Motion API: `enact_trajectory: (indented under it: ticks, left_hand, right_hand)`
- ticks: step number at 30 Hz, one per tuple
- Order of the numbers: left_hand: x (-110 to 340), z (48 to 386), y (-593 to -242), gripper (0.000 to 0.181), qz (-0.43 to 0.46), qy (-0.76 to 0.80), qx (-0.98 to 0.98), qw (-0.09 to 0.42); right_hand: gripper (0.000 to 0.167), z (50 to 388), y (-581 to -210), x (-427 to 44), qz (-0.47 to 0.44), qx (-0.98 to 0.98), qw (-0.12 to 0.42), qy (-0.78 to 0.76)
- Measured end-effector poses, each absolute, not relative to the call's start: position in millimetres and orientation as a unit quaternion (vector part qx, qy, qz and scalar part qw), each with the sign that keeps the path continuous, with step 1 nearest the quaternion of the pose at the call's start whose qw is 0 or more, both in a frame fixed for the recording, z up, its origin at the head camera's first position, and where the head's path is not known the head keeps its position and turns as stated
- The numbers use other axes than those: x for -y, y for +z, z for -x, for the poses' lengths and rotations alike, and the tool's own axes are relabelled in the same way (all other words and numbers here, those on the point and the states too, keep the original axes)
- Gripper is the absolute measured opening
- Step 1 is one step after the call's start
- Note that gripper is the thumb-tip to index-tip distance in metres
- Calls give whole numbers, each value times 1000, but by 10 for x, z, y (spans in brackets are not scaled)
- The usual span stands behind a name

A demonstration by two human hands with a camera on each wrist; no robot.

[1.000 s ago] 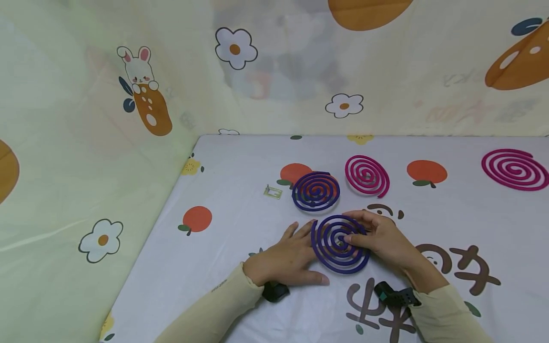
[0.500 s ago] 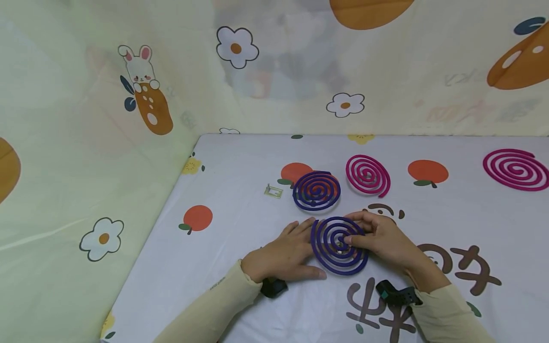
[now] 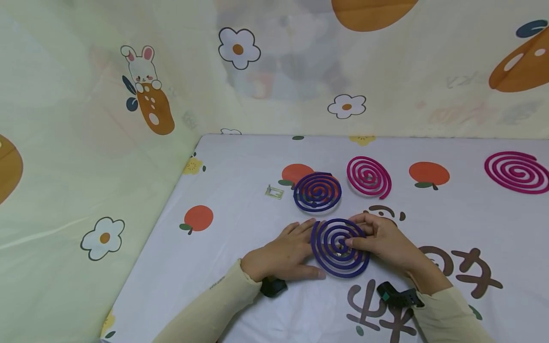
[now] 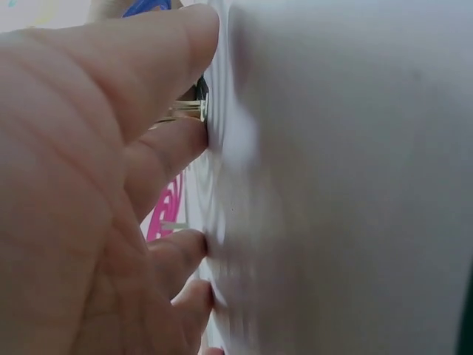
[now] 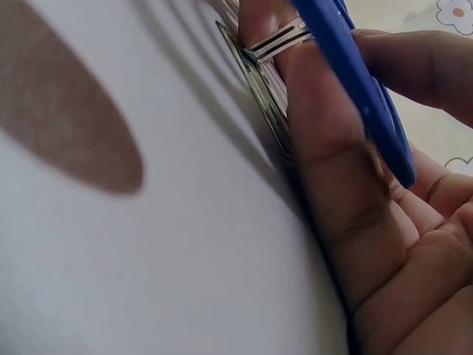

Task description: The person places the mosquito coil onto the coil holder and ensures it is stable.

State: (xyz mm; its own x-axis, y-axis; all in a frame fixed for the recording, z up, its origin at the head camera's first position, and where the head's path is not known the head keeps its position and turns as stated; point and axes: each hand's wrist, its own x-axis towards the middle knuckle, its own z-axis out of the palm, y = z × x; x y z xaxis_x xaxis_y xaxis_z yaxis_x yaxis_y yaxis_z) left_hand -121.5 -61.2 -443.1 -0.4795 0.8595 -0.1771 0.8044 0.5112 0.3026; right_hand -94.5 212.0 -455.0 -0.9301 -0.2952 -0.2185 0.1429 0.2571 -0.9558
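Note:
My right hand [image 3: 388, 243] pinches a dark blue mosquito coil [image 3: 340, 241], its thumb on top near the centre and other fingers under or behind it. In the right wrist view the blue coil [image 5: 353, 81] is tilted above a thin metal coil stand [image 5: 266, 103], whose raised prong [image 5: 281, 41] points toward the coil, fingers beside it. Whether the prong enters the coil cannot be seen. My left hand [image 3: 280, 257] lies spread on the cloth, its fingertips at the coil's left edge, partly hidden. Part of the metal stand [image 4: 188, 109] shows past the fingers in the left wrist view.
Behind the hands sit another blue coil [image 3: 317, 192] and a pink coil [image 3: 369, 176], appearing slightly raised. A bare metal stand [image 3: 274, 192] lies left of them. Another pink coil [image 3: 516, 172] rests far right. A patterned cloth [image 3: 240, 166] covers the table, with printed sheeting behind.
The left hand has drawn back slightly to the left. The held blue coil has shifted a little nearer the person, with the right hand's pinch kept. Other coils stay put.

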Motion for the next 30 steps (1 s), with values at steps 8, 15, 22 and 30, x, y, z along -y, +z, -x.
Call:
enact_trajectory:
  ticks: [8,15,22,30]
  left_hand:
    - [630,1208,-4449,77,-488,92,-852,165]
    - [632,1214,-4482,78,-490,82,-853,162]
    - [625,1207,-4461,82,-485,79,-855,163]
    - [616,1199,-4447,81,-488,67,-856,155]
  right_hand:
    - [67,918,-4552,-2147,67,-745,198,-634]
    - [62,932,-4532,-2154,55,-722,212,-657]
    - [69,932,-4540,-2144,66,-695,232,-677]
    - [58,933,-4551,-2137,72,-695,231,-677]
